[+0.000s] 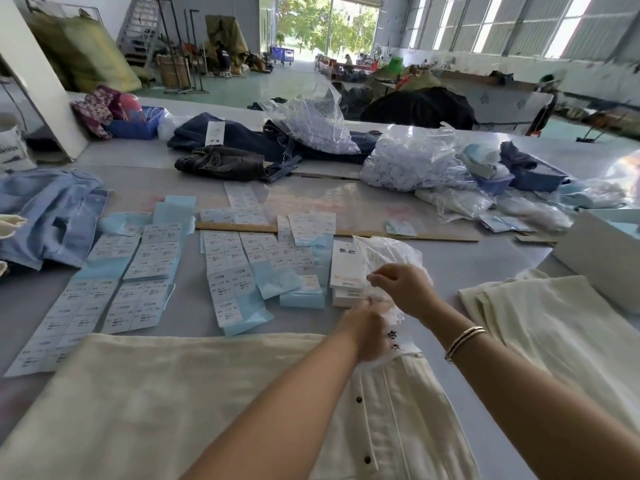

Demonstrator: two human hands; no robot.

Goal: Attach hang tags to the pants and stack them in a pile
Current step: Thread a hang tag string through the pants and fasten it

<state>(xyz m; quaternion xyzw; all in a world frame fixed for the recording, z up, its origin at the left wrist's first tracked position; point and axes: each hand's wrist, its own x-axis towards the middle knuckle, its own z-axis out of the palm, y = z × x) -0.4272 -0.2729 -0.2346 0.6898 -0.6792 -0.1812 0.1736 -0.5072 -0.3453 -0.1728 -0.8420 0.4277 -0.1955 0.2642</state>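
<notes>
Cream pants (194, 403) lie flat on the table in front of me, their buttoned waistband near the middle. Over the waistband, my left hand (365, 332) grips the lower part of a clear plastic bag (388, 261) together with a white hang tag (398, 342) bearing black characters. My right hand (401, 287) pinches the bag higher up. Just beyond the hands sits a small stack of white hang tags (346, 268). A folded cream pile (540, 320) lies at the right.
Rows of white sticker sheets on blue backing (145, 265) cover the table's left and middle. A wooden ruler (242, 227) lies behind them. Blue jeans (52, 216) sit at left, dark jeans (242, 147) and plastic bags (408, 161) farther back, a white box (602, 251) at right.
</notes>
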